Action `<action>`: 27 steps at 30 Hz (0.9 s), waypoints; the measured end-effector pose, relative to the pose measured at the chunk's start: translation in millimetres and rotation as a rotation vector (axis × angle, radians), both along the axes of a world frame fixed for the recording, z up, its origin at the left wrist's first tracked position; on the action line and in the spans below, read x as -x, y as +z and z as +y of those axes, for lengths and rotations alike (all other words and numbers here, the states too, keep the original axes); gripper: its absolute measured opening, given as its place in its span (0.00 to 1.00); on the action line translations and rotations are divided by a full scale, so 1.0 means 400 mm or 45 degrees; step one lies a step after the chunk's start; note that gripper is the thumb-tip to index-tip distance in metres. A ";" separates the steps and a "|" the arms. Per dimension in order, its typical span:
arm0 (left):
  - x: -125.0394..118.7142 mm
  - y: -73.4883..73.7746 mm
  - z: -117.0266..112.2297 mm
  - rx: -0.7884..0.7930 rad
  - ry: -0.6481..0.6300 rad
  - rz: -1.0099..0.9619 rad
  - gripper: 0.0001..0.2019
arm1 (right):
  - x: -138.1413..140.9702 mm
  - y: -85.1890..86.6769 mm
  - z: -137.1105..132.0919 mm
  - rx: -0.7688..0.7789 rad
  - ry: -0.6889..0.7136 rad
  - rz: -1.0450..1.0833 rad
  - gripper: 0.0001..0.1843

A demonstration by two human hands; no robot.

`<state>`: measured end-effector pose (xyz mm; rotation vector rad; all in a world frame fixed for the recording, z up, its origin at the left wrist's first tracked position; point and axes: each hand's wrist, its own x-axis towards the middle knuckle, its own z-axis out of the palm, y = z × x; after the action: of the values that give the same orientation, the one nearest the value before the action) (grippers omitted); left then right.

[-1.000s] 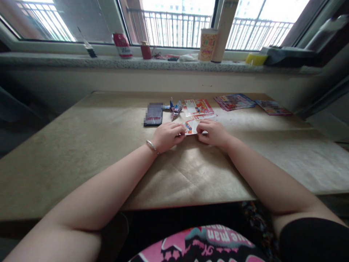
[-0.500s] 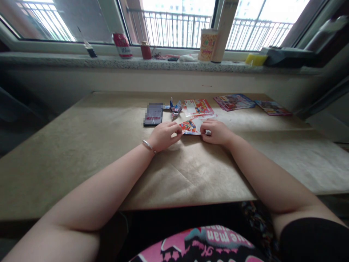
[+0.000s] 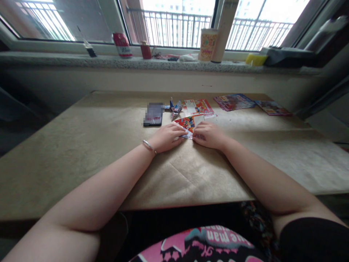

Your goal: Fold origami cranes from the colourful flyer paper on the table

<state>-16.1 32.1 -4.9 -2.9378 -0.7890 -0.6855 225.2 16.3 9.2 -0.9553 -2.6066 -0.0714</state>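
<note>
A printed sheet of paper [image 3: 188,122], red and white with small cartoon figures, lies partly folded on the table between my hands. My left hand [image 3: 167,137] holds its left near edge, fingers over the paper and thumb at the near side. At the right near edge my right hand [image 3: 209,135] grips the sheet with bent fingers, covering that part. Just beyond the sheet sits a folded paper figure [image 3: 175,109] with pointed tips. To its left lies a phone [image 3: 154,115]. Another printed sheet [image 3: 199,106] lies flat behind the one I hold.
Stacked printed sheets [image 3: 233,101] lie at the back right of the table [image 3: 81,145], with more sheets [image 3: 272,108] farther right. On the windowsill [image 3: 103,62] stand a red can [image 3: 122,45], a small red bottle [image 3: 145,50], a paper cup [image 3: 207,45] and a yellow object [image 3: 255,59].
The held paper has turned, and its near corner now points toward me. My right hand has shifted left, closer to my left hand, whose fingers now stretch farther over the paper.
</note>
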 end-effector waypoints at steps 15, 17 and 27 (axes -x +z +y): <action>0.002 0.018 -0.012 0.279 0.020 0.088 0.12 | -0.047 -0.035 0.046 -0.010 -0.171 0.278 0.11; 0.000 0.019 -0.015 0.270 0.072 0.144 0.14 | -0.044 -0.039 0.045 0.066 -0.171 0.295 0.12; -0.001 0.018 -0.019 0.195 0.349 0.338 0.22 | -0.032 -0.036 0.033 0.133 -0.052 0.247 0.12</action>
<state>-15.7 24.3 2.2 -2.8775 -1.2260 -0.2205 238.1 29.7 -5.0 -0.9980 -2.4328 0.1418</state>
